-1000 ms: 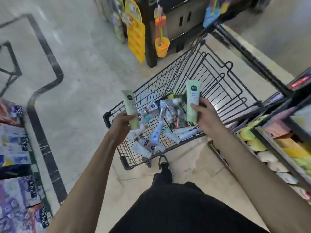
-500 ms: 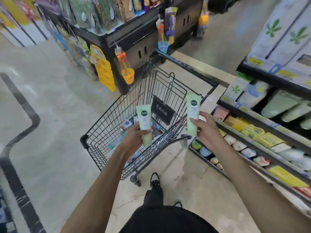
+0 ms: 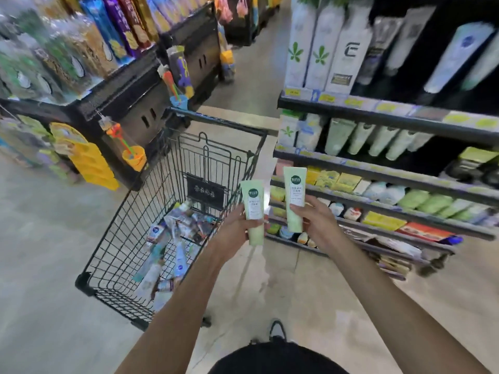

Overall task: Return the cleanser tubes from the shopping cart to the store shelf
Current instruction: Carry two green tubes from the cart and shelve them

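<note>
Far left display point(image 3: 67, 58): we see tall colourful packets packed along a dark stand, all blurred.
Hanging toys: an orange cup toy point(image 3: 132, 157) dangles off that stand, with yellow packs point(image 3: 91, 166) just beside it.
Shopping cart point(image 3: 151, 201): black wire, standing on the floor left of the shelf, and we spot a heap of mixed tubes point(image 3: 172, 238) lying in its basket.
Left hand point(image 3: 237, 228): we have it wrapped around a pale green cleanser tube point(image 3: 253, 209), upright, flat end on top, just off the cart's right rim.
Right hand point(image 3: 318, 225): fingers and thumb pinch a second green tube point(image 3: 294, 198), upright too, held just beside the first, in front of the lower shelves.
Store shelf point(image 3: 378, 174): on our right, a row of similar pale green tubes point(image 3: 375, 139) stands on a middle tier, above the tubes in our hands.
Shoe point(image 3: 278, 330): we glimpse it on the floor below.
</note>
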`<state>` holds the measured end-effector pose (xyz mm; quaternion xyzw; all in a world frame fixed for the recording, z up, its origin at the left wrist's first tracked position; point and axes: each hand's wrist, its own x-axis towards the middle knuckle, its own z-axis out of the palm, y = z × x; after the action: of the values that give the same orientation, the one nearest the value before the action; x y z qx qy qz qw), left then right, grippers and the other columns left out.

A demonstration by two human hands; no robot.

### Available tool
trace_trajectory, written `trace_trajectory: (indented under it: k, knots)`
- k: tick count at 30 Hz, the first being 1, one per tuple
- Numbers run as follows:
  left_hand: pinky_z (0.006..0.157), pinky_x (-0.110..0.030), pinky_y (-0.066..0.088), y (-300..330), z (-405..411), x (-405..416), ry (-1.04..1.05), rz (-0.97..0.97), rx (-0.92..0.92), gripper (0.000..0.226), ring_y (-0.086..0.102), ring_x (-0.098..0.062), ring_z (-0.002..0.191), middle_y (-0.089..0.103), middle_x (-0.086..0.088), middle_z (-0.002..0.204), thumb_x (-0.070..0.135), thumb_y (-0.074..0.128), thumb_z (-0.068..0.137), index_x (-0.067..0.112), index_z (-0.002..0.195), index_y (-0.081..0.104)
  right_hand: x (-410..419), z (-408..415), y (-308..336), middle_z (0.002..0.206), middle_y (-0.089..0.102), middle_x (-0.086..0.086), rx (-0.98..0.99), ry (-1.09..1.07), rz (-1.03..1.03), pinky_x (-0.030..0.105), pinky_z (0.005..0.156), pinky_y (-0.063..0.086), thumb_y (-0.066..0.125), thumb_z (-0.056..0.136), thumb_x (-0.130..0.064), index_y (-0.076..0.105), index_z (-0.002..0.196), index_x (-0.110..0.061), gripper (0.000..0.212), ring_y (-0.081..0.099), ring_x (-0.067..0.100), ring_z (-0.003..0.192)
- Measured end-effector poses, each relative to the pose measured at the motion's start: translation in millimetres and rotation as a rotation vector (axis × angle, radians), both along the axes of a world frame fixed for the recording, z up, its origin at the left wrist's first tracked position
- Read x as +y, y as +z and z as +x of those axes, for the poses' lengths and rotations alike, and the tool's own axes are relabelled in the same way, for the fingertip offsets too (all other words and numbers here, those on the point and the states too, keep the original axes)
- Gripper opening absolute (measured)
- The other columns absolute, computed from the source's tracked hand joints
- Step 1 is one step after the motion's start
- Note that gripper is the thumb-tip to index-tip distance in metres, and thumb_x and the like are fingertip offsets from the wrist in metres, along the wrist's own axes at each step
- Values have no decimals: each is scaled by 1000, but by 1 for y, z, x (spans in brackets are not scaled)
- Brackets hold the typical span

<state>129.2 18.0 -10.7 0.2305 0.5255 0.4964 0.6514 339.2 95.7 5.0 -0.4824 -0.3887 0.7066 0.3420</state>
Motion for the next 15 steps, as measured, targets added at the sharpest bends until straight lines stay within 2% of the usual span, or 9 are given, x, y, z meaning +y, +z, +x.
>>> trace_trajectory:
  k: [2,5,6,8,9,11,15]
  knots:
    - [106,-65,47,-2,9,0,-22,4,-30,59,64,-47,119,67,-26,127,-13,69,82,10,135,57,-10,10,-2,109,77,11,2,-40,-3,43,83,59,73,89,1,67,121,-9,34,75,23,89]
    - [106,-63,47,1,23,-2,-90,13,-36,60,68,-38,111,68,-24,126,-13,69,85,5,139,52,-24,24,0,111,76,13,-14,-98,7,33,68,59,74,88,2,65,125,-5,38,75,22,90]
    - [104,-60,49,3,28,-2,-112,22,-27,58,70,-36,107,69,-23,126,-12,68,86,6,139,53,-27,29,-1,110,76,13,-27,-115,13,35,69,59,75,88,1,64,125,-5,39,74,25,93]
    - [98,-55,53,3,39,-2,-133,38,-15,54,73,-33,100,70,-23,124,-11,68,87,8,136,55,-33,40,-4,114,75,16,-41,-134,20,46,82,60,77,87,-1,64,124,-6,39,72,33,102]
    - [97,-55,53,3,45,0,-138,41,-15,53,73,-33,98,70,-24,123,-11,68,87,9,135,56,-33,47,-6,117,74,16,-46,-149,20,52,89,58,77,87,-2,64,123,-7,39,71,36,107]
    - [98,-58,55,6,57,5,-159,39,-9,53,73,-32,100,72,-20,120,-12,67,87,11,134,58,-32,60,-6,119,74,17,-44,-172,25,53,95,57,78,87,-2,63,125,-8,41,70,39,112]
    - [82,-45,61,15,85,20,-205,35,52,43,73,-28,100,73,-11,116,-8,67,91,15,127,63,-28,89,2,116,75,15,-27,-214,44,37,76,60,75,90,-4,62,128,-10,41,73,29,103]
